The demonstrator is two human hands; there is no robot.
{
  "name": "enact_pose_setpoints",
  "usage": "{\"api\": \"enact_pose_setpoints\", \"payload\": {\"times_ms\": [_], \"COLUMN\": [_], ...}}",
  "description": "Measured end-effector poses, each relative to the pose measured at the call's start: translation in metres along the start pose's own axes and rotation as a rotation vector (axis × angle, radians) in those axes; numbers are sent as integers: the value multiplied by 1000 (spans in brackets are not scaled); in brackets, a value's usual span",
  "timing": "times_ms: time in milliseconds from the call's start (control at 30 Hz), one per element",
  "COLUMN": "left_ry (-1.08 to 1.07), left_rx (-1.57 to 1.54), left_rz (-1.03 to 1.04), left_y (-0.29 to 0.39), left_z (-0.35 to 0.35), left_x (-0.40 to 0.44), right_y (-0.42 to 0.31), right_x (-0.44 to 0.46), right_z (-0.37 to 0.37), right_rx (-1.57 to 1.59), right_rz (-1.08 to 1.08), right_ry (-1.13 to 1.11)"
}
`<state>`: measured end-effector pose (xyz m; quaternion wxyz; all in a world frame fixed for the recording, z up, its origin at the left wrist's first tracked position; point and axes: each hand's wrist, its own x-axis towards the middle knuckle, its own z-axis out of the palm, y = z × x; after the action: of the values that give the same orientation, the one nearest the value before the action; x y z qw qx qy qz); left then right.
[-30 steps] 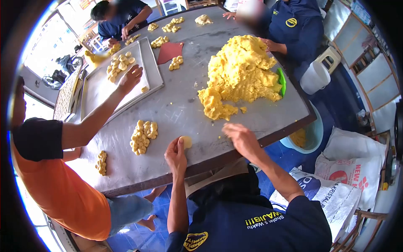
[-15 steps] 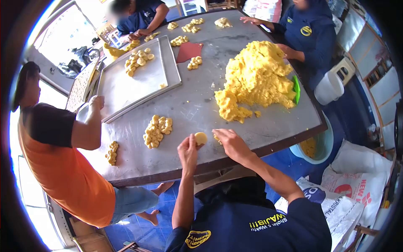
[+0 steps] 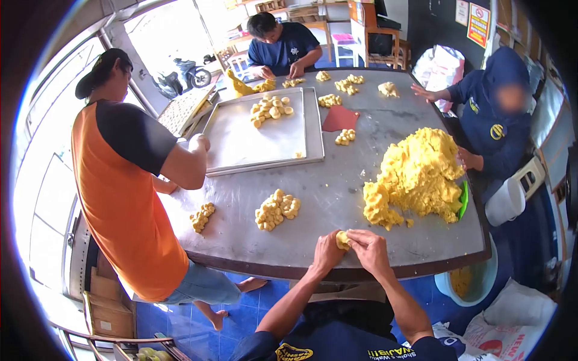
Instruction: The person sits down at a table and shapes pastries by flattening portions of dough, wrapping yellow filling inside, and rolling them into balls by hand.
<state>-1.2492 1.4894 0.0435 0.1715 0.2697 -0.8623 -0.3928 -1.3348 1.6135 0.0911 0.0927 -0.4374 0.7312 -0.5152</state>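
A small piece of pale yellow dough [image 3: 343,240] is held up between my hands, just above the near edge of the metal table [image 3: 241,245]. My left hand [image 3: 327,254] is closed around its left side. From the right, the fingers of my right hand [image 3: 368,248] pinch its top edge. Part of the dough is hidden by my fingers. Beyond my hands rises a large mound of crumbly yellow filling [image 3: 415,174], with a green scraper [image 3: 463,200] at its right side. A cluster of small dough balls [image 3: 277,210] lies to the left of my hands.
A person in an orange shirt [image 3: 123,198] stands at the left by a metal tray [image 3: 241,144] holding dough balls. Another person [image 3: 283,48] works at the far end, and one in a dark hood [image 3: 503,114] is at the right. A blue tub [image 3: 486,283] stands below the right edge.
The dough was a flat disc in my left hand; now it is bunched up between both hands. My right hand came over from the table to meet it. My view has tilted upward.
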Motion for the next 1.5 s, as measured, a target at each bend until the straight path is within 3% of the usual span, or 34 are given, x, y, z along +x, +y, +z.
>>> {"api": "enact_pose_setpoints", "payload": {"times_ms": [33, 100, 267, 333, 467, 533, 633, 733, 767, 800, 867, 900, 1000, 1033, 1067, 1133, 1233, 1333, 1400, 1467, 1500], "left_ry": [6, -50, -88, -93, -129, -140, -183, -55, -58, -97, -176, -215, -106, -137, -167, -230, 19, 102, 99, -12, 64], "left_rx": [25, 40, -170, -210, -218, -185, -82, -148, -425, -482, -596, -497, -771, -744, -712, -641, -241, 339, 161, 190, 258], "left_rz": [-29, -65, 87, 143, 137, 230, 285, 93, 38, -41, -198, -187, -61, -73, -75, -82, 435, 539, 366, 168, 283], "left_y": [1, 0, -3, -2, -5, -4, -4, -1, -5, -12, -29, -23, -31, -19, -20, -26, -35, -35, -22, -10, -24], "left_z": [3, 4, -4, -8, -3, -4, -3, -7, -6, -6, -11, -20, -18, -24, -24, -24, -13, -21, -35, -55, -55], "left_x": [-2, -4, -2, -3, -3, -3, -1, -1, 0, 2, 4, 2, -4, -6, -6, -7, -2, 3, 4, 2, 3], "right_y": [0, -4, -3, -11, 39, 45, 25, 39, 57, 73, 103, 111, 120, 108, 110, 85, 88, 97, 94, 81, 71], "right_x": [1, 0, -8, 8, 24, 26, 12, 7, 6, 6, -2, -4, -6, -5, -5, 3, 13, 14, 16, 18, 21], "right_z": [1, 4, 18, -2, -2, 2, -8, -37, -56, -73, -100, -103, -89, -80, -67, -51, -44, -48, -52, -57, -60], "right_rx": [60, -72, -273, 24, 92, 137, -6, 28, -152, -329, -441, -494, -415, -327, -446, -577, -570, -592, -574, -515, -416], "right_rz": [79, -3, -173, 118, 260, 337, 103, 72, 93, 89, 253, 288, 342, 387, 229, 254, 217, 160, 163, 222, 212], "right_ry": [9, -20, 24, -105, -259, -290, -147, 359, 513, 601, 528, 498, 442, 353, 363, 302, 331, 311, 274, 268, 293]}}
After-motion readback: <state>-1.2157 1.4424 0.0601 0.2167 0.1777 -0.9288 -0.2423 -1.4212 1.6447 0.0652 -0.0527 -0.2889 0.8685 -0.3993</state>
